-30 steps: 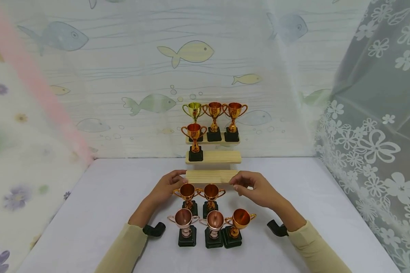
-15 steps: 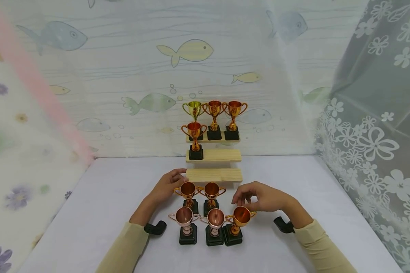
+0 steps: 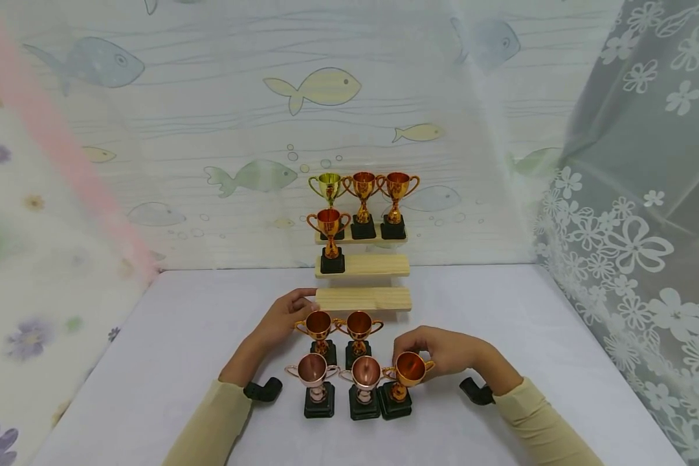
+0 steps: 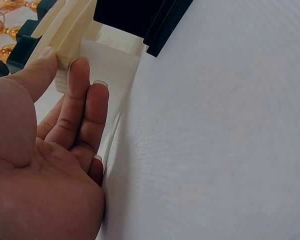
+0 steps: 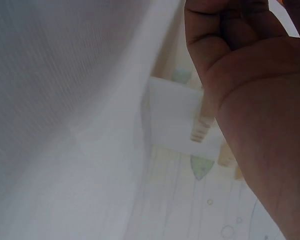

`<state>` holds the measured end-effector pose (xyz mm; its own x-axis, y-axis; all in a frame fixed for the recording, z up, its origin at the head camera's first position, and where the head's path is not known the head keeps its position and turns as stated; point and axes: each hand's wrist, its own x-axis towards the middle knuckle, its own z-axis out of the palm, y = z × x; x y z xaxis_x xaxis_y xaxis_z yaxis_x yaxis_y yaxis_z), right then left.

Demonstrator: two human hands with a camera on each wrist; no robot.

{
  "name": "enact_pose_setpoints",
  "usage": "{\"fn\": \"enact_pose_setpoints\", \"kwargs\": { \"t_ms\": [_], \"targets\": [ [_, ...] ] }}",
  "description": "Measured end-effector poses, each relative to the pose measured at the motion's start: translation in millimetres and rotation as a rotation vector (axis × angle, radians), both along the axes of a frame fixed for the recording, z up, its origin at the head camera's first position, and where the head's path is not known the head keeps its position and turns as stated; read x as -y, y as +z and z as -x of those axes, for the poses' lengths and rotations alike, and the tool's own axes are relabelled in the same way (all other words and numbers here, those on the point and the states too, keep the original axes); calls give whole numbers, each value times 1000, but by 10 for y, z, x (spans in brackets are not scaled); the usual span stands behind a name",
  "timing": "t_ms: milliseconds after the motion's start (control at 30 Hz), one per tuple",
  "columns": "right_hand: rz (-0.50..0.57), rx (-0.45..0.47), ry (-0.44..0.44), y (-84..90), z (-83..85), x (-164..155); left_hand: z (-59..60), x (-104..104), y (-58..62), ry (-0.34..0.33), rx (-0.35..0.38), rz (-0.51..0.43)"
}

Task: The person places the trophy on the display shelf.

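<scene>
R hand (image 3: 443,353): fingers curled round shiny copper trophy cup on black base (image 3: 406,372), pickup step; next needs straight lift. L hand (image 3: 282,317): straight fingers touching pale wooden stepped shelf (image 3: 364,299).

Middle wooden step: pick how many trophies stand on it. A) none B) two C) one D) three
C: in the head view the middle wooden step carries a single copper trophy at its left end, while three trophies stand on the top step behind it and the bottom step is bare.
</scene>
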<state>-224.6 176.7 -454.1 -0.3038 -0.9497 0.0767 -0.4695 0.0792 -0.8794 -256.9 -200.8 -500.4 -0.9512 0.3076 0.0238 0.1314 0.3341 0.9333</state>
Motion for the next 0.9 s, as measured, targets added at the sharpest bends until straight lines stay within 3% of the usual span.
{"fn": "enact_pose_setpoints", "kwargs": {
  "t_ms": [467, 900],
  "targets": [
    [23, 90, 53, -36, -39, 42, 15, 18, -8, -10, -5, -11],
    [63, 80, 67, -5, -67, 56, 5, 13, -16, 6, 6, 0]
  ]
}}
